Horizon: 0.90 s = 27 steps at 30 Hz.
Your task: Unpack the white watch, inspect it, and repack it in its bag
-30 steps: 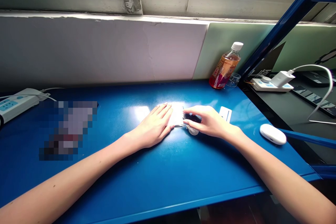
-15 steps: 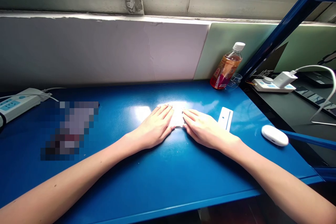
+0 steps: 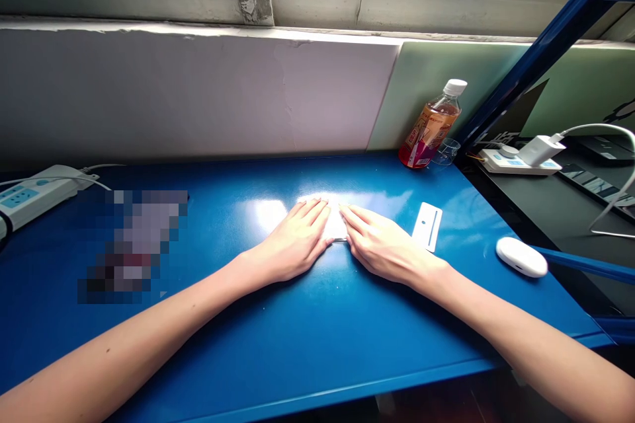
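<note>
My left hand (image 3: pixel 303 238) lies with its fingers stretched out and close together, the fingertips at the left side of a small flat white piece (image 3: pixel 336 226). Opposite it, my right hand (image 3: pixel 373 236) rests on the right side of the same piece, fingers extended and slightly bent. Glare washes out the white piece and both hands cover parts of it, so its kind cannot be made out; a thin dark line shows along its near edge. Just right of my right wrist is a white card-like piece (image 3: pixel 427 227) with a dark stripe and a small dot.
The blue tabletop (image 3: pixel 307 357) carries a bottle of red drink (image 3: pixel 429 129), a clear cup-like item (image 3: pixel 446 152) and a white rounded case (image 3: pixel 521 257). A power strip (image 3: pixel 37 192) and a blurred-out object (image 3: pixel 143 231) are at left. Another power strip (image 3: pixel 518 162) stands beyond the blue post.
My right hand has shifted slightly left, its fingertips now reaching further over the white piece. More of the striped card shows beside my wrist. My left hand looks nearly unchanged.
</note>
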{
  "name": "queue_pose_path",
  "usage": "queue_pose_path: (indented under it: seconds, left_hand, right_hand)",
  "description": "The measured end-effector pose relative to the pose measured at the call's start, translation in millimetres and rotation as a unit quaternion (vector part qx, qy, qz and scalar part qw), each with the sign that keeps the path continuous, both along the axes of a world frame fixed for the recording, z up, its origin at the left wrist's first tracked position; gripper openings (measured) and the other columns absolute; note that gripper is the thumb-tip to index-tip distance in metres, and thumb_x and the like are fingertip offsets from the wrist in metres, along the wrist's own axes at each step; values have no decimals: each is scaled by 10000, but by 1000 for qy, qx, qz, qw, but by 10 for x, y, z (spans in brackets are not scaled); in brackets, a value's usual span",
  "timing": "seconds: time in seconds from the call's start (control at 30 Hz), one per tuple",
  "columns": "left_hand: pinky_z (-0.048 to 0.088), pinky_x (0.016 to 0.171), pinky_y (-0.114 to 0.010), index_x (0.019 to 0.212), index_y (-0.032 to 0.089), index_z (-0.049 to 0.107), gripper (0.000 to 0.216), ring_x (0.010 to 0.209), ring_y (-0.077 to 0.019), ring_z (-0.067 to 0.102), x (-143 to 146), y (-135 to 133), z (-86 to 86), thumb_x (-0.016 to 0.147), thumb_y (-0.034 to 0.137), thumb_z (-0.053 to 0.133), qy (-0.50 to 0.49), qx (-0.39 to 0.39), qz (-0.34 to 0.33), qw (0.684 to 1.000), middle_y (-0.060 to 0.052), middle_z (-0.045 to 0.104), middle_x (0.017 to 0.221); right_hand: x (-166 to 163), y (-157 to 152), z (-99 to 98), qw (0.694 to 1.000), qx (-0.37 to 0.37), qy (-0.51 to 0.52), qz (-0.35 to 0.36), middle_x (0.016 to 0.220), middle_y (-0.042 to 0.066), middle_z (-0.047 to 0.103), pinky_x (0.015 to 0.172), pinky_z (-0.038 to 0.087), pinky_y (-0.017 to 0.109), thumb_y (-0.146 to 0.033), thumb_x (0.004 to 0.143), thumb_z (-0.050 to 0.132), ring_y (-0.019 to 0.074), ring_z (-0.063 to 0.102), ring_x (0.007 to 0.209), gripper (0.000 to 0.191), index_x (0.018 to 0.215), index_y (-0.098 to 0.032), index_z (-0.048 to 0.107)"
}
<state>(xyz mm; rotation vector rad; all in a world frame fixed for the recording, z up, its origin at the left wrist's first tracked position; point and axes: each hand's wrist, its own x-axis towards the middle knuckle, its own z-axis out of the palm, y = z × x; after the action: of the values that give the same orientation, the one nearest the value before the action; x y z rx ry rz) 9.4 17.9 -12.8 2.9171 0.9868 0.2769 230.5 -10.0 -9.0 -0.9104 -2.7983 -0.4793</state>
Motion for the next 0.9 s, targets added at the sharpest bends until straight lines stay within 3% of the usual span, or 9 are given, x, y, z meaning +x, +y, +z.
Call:
queue_pose_path:
  seconds: [0.1,0.23,0.4,0.47,0.53,0.73,0.9]
  left_hand:
    - [302,1194,-517,1486,0,396,645,1466,-372,348,5,8,-4,1053,474,327,-4,-8,-1,1000,-242,420,1544]
    - [331,1175,-534,1462,22,430,606,1435,-364,401,3,26,-6,1049,459,350,-35,-29,-3,999,-240,466,1511]
    - [357,1159,-543,1453,79,442,558,1422,-344,423,-16,41,-3,1058,455,323,-82,-57,-8,995,-224,495,1491]
    - [356,1165,-525,1458,89,432,552,1421,-332,426,-24,40,1,1062,454,310,-92,-67,-21,993,-211,493,1496]
    - [358,1169,-516,1475,104,410,544,1430,-326,416,-34,36,2,1064,446,313,-106,-77,-33,991,-202,479,1510]
    - [387,1156,-487,1537,165,318,537,1426,-303,424,-81,17,27,1064,418,334,-150,-118,-63,980,-173,442,1545]
    - [461,1082,-469,1449,179,440,485,1300,-293,554,-91,-1,45,1064,433,290,-270,-129,-57,952,-162,559,1433]
  right_hand:
    - [-29,16,57,1000,-22,6,3,1335,333,597,1076,502,477,-124,960,409,388,584,1253,419,1207,123,641]
    - [65,98,111,992,-68,103,1,1256,266,677,1017,552,485,-165,946,432,353,647,1168,366,1032,1,747]
    - [330,286,-5,966,-114,227,-46,1224,169,719,982,570,475,-100,921,446,294,661,1152,381,1214,-101,689]
    - [382,336,-68,957,-128,256,-46,1267,162,697,992,563,457,-22,878,439,275,654,1167,462,1272,-120,659]
    - [392,358,-100,945,-147,291,-27,1238,148,708,968,571,422,-49,901,493,259,672,1128,404,1240,-150,687]
    - [383,339,39,889,-199,410,32,979,79,738,721,574,319,-261,939,646,187,702,835,177,1054,-230,777]
    - [363,287,209,816,-239,526,-9,839,44,695,664,531,317,-323,861,750,176,648,756,121,915,-225,797]
